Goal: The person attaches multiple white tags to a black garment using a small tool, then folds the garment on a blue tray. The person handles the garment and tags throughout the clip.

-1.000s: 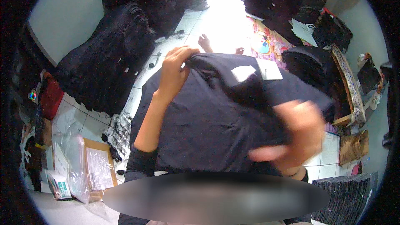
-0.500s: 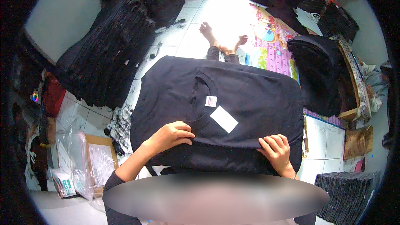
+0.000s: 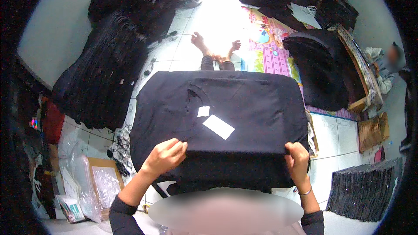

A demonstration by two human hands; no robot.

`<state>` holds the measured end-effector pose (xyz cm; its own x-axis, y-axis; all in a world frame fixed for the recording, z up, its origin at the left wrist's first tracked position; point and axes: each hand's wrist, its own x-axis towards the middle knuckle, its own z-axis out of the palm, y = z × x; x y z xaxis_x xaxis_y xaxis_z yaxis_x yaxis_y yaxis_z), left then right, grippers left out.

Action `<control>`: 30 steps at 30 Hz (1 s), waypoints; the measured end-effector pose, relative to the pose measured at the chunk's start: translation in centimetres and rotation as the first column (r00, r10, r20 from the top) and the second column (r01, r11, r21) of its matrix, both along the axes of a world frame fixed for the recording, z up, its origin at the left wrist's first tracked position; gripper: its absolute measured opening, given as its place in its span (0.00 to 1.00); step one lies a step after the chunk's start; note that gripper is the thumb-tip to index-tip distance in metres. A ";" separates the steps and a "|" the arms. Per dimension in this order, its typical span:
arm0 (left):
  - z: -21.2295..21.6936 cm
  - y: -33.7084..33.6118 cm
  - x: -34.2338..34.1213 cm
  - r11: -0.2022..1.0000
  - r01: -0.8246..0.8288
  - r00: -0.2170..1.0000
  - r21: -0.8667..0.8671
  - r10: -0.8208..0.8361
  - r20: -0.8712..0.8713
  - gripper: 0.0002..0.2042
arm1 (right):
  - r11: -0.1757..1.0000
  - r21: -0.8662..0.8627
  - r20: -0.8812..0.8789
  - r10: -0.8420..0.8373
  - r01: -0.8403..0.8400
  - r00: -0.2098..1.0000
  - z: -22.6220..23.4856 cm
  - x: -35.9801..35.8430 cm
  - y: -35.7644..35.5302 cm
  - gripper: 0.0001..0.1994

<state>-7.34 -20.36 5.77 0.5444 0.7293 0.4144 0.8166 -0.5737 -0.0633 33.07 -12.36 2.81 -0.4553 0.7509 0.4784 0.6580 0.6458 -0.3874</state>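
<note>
A black T-shirt (image 3: 257, 113) lies spread in front of me, its neckline toward the left. Inside the neckline sits a small white label (image 3: 203, 111), and beside it a plain white card (image 3: 219, 127) lies flat on the cloth. My left hand (image 3: 166, 156) pinches the near fold of the shirt, left of its middle. At the near right corner, my right hand (image 3: 298, 160) has its fingers closed on the same fold. Between the hands the fold runs straight. What supports the shirt is hidden beneath it.
Tall heaps of black garments (image 3: 93, 69) line the left. More black garments (image 3: 315, 72) lie on the right by a wooden-edged frame (image 3: 363, 67). A stack of folded black pieces (image 3: 363, 189) stands at lower right. Plastic-wrapped boards (image 3: 100, 176) lean at lower left. My bare feet (image 3: 199, 40) stretch beyond the shirt.
My right hand has moved rightward along the fold to the shirt's corner. My left hand has stayed near its place on the cloth, its fingers curled tighter. The whole view has shifted slightly.
</note>
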 end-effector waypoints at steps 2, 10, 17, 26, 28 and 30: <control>0.7 -1.4 0.3 0.995 -0.049 0.999 -0.092 0.050 0.013 0.17 | 0.994 0.072 0.153 0.066 -0.078 0.986 0.6 0.3 -1.2 0.13; 2.4 5.8 2.9 0.871 -0.342 0.805 -0.353 0.466 0.368 0.13 | 0.976 -0.205 0.046 -0.072 0.080 0.996 3.0 -3.1 -0.2 0.17; -4.1 19.2 3.6 0.567 -0.796 0.448 -0.212 0.787 0.424 0.13 | 0.998 0.045 0.291 0.025 -0.040 0.956 -0.7 -10.2 4.4 0.26; -5.9 17.9 -0.1 0.725 -0.569 0.430 -0.387 0.664 0.611 0.06 | 0.942 -0.124 0.081 0.322 -0.311 0.943 2.4 -8.9 21.4 0.10; -5.4 17.7 -0.6 0.757 -0.567 0.460 -0.324 0.618 0.638 0.08 | 0.841 -0.392 -0.218 0.309 -0.373 0.926 3.4 -8.5 21.6 0.11; -5.3 17.7 -0.7 0.783 -0.565 0.458 -0.259 0.559 0.692 0.09 | 0.884 -0.335 -0.249 0.251 -0.326 0.936 3.6 -7.6 22.2 0.14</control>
<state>-8.08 -2.71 0.47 -0.4473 0.7629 0.4668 0.7412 0.0241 0.6709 25.42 9.80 6.42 -0.6056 0.7385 0.2965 0.3524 0.5828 -0.7322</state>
